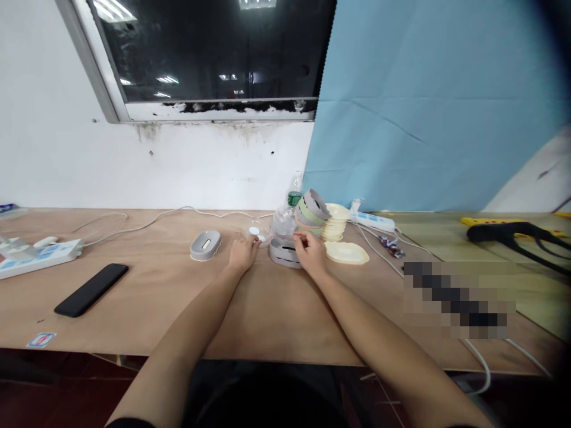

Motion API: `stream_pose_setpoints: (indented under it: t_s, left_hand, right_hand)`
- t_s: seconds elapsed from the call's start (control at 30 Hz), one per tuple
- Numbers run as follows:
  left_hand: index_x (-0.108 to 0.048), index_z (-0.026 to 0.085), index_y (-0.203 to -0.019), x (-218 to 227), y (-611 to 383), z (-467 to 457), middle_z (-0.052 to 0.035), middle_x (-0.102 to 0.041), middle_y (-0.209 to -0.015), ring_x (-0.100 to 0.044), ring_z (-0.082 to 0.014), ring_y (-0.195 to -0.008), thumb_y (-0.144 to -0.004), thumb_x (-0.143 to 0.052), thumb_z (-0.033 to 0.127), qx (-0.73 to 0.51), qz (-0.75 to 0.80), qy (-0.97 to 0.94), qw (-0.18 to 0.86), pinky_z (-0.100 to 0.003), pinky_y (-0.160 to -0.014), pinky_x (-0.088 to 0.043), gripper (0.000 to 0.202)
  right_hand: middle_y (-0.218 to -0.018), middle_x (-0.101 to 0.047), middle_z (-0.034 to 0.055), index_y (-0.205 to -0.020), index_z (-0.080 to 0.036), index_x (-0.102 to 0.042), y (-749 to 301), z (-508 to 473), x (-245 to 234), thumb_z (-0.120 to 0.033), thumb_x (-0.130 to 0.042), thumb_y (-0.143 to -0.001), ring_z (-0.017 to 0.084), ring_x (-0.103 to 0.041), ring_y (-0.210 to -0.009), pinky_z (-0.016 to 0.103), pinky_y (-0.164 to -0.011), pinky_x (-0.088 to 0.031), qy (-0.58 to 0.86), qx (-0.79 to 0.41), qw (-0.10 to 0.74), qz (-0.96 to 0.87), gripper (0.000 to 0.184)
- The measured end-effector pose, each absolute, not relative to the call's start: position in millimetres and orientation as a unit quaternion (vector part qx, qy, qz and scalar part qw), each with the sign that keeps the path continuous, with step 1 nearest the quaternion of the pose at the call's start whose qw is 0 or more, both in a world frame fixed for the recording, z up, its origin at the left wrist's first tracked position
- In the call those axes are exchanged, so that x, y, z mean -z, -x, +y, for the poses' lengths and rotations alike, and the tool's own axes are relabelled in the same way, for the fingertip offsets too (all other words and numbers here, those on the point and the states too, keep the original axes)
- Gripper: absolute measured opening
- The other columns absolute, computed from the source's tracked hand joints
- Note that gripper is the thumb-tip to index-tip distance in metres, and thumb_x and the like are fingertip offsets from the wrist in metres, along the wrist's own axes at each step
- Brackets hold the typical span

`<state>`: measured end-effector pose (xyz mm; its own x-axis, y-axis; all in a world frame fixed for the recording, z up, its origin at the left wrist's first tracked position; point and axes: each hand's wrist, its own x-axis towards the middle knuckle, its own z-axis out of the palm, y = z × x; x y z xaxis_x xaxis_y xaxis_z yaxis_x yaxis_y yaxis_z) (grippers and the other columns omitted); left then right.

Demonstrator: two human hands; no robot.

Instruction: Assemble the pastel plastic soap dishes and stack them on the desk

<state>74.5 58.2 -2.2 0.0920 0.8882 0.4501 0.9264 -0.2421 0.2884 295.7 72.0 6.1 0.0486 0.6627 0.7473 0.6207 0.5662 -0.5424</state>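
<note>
My left hand (243,252) rests on the table, its fingers pinched together at the near edge of a clear round item with a white centre (254,230). Whatever sits between those fingertips is too small to name. My right hand (310,254) is also closed, thumb and fingertips together, beside a grey oval ring-like piece (283,254). What it holds, if anything, I cannot make out. Left of my hands lies a grey oval soap-dish-like piece (206,245) with a slot in its middle. Behind my right hand leans a tilted stack of grey and green oval pieces (312,207).
A clear plastic bottle (283,220) with a green label stands behind the stack. Cream oval pieces are piled (335,224), with another cream piece (347,252) flat in front. A black phone (91,290), power strips (40,258) and white cables (147,224) lie around.
</note>
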Motion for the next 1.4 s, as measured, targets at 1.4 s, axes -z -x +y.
stream_pose_setpoints:
  t_s: [1.4]
  left_hand:
    - [-0.045,0.016,-0.131,-2,37,52,-0.0204,-0.053,-0.128,-0.051,-0.0377,-0.119,-0.062,-0.068,0.062,0.334,-0.81,0.482,-0.024,-0.045,-0.097,-0.04,0.086]
  right_hand:
    - [-0.074,-0.069,0.0025,-0.086,-0.021,-0.067,-295,73,-3,-0.035,-0.051,-0.085,0.018,-0.064,-0.069,0.029,-0.066,-0.048,0.443,-0.056,0.536,-0.716,0.021]
